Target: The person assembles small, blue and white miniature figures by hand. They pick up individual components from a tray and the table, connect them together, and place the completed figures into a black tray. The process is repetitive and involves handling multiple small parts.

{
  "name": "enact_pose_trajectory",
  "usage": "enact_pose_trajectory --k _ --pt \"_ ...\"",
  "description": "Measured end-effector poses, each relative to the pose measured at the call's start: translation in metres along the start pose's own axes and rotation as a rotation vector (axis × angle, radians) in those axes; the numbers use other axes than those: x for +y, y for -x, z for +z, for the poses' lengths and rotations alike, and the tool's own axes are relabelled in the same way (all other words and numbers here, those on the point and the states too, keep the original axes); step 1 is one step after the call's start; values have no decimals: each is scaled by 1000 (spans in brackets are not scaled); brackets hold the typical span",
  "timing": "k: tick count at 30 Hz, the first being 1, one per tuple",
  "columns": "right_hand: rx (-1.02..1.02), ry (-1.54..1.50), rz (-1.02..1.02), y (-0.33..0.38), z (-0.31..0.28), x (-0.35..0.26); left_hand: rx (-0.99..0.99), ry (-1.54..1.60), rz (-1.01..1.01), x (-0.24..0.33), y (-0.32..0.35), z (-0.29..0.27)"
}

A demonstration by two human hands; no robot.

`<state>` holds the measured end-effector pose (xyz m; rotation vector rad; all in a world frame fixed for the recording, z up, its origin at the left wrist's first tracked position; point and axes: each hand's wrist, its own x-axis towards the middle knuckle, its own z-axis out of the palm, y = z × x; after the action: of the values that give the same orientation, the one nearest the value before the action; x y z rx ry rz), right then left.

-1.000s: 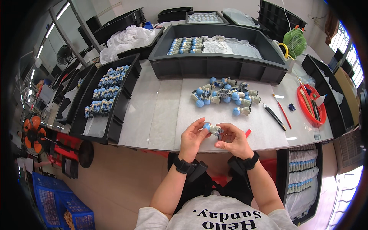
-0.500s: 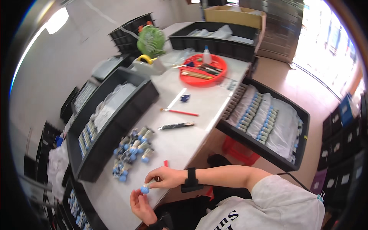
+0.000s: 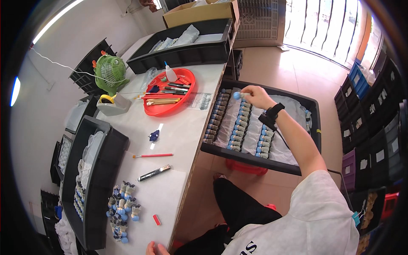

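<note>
My right hand point(image 3: 257, 97) is closed on a small blue-topped figurine point(image 3: 237, 96), pinched by its pale body. It is above the far left part of a black crate point(image 3: 272, 164), where rows of similar figurines point(image 3: 236, 135) lie between strips of white sheeting. At the lower edge only part of my left hand point(image 3: 156, 248) shows, by the table's near edge, fingers apart and nothing visible in them. A loose pile of figurines point(image 3: 121, 206) lies on the white table point(image 3: 170, 193) ahead of it, beside a small red piece point(image 3: 157, 219).
On the table are a cutter-like black tool point(image 3: 154, 173), a red-handled brush point(image 3: 154, 155), a dark blue piece point(image 3: 154, 135) and a red tray point(image 3: 159, 111) of tools. A green fan point(image 3: 109, 72) and black crates point(image 3: 95, 204) line the left. A red stool point(image 3: 246, 167) supports the right crate.
My right hand has carried the figurine from beside my left hand over to the right crate. My left hand is now lower in view, and the view has turned right.
</note>
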<state>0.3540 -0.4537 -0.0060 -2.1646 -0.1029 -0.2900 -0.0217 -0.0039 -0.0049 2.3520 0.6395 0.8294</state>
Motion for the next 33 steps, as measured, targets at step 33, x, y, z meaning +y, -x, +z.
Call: enact_pose_trajectory --k 33 --pt "395 355 133 -1 10 147 48 -115 203 -13 0 6"
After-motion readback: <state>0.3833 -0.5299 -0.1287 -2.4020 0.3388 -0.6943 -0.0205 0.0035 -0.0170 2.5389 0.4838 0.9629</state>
